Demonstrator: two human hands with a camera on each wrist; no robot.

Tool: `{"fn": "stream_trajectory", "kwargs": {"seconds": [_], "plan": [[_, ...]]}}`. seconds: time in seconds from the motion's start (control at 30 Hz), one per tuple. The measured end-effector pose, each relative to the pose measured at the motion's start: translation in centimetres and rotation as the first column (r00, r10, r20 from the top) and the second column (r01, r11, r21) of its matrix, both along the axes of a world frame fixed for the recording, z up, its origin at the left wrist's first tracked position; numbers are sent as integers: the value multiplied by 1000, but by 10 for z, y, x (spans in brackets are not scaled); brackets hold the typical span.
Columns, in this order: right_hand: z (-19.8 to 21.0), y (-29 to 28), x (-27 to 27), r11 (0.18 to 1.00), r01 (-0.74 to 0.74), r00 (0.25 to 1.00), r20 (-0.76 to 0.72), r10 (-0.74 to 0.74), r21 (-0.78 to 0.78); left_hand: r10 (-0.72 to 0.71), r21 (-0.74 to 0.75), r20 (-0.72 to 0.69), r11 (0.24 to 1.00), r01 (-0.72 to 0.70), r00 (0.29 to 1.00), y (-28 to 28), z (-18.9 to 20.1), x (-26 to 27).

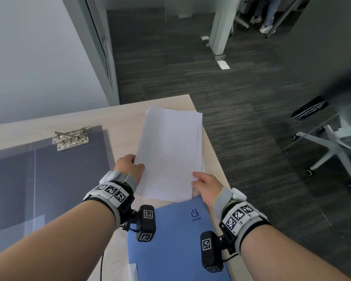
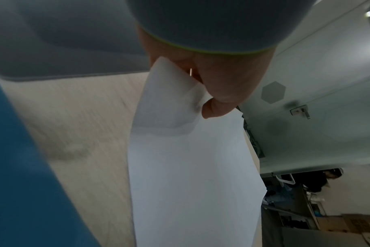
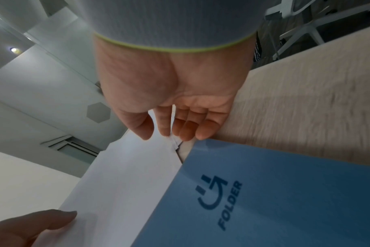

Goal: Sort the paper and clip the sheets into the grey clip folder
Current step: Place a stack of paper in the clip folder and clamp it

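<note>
On the desk (image 1: 114, 114), near its far right corner, lay the paper (image 1: 168, 153), a loose stack of white sheets with edges fanned unevenly at the far end. Its long axis ran away from the person, tilted slightly rightward, the near short edge between the two hands. The left hand (image 1: 130, 166) pinched the near left corner, thumb on top, fingers curled beneath; the wrist view showed that corner lifted and bent. The right hand (image 1: 206, 186) sat at the near right corner with thumb and fingertips closing on the sheet edges, though whether it truly gripped them I cannot tell. The grey folder (image 1: 49, 175) lay open to the left, well apart from the stack, its metal clip (image 1: 71, 138) at the far edge with nothing under it. A blue folder (image 1: 178, 240) lay nearest the person, its top corner touching or overlapping the stack. By my reading, the sorting was only underway: squaring, moving and clipping the sheets all remained.
</note>
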State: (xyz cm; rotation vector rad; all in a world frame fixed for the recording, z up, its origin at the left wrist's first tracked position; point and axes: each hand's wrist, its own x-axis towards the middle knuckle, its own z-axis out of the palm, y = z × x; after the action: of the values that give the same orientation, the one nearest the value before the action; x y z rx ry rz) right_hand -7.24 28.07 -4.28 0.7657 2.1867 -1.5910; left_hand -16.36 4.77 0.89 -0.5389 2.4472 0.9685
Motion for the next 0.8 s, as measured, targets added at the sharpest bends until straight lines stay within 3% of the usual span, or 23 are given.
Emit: {"fn": "stream_trajectory", "kwargs": {"seconds": [0.23,0.37,0.6,0.8], "plan": [[0,-2,-1,999,29,999,-19,-30,-20,12,-42,55,999,-10,998,-3,-12,-4],[5,1,2,992,65,998,-7,-67,-105,88,18,78,996,-89,993,-2,-6,-2],[22,11,9,948,236,971,24,-237,-211,157,42,123,986,-163,980,-28,0,-6],[30,1,12,962,179,984,32,-176,-208,154,107,208,978,-180,966,-34,2,26]]}}
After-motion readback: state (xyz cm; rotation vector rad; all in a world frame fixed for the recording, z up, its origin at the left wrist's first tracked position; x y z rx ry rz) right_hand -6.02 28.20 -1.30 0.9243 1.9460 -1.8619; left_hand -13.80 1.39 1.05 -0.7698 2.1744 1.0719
